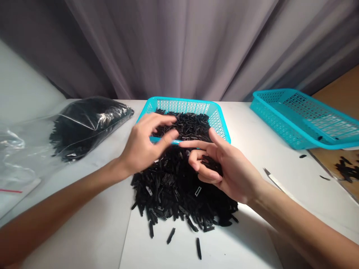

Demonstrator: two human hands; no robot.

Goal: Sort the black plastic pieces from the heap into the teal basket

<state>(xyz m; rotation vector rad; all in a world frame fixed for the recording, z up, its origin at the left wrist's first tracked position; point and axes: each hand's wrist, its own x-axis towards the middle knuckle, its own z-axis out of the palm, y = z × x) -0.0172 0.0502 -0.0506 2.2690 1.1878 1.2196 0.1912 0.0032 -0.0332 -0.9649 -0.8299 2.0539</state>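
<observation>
My left hand (148, 142) hovers over the near rim of a blue plastic basket (185, 101), thumb and fingers apart with nothing between them. Inside that basket lie many small black plastic parts (190, 125). Beside it on the right, my right hand (224, 164) is turned palm inward. Its lower fingers curl round several black plastic parts (210, 163), while the index finger points left and the thumb stands up. Below both hands spreads a large heap of the same black parts (174, 198) on the white table.
A clear plastic bag (92, 119) full of black parts lies at the left. To the right stands a second blue basket (280, 119), and a white-handled pointed tool (277, 183) rests nearby. More black pieces (347, 170) lie at the far right. A grey curtain (174, 48) hangs behind.
</observation>
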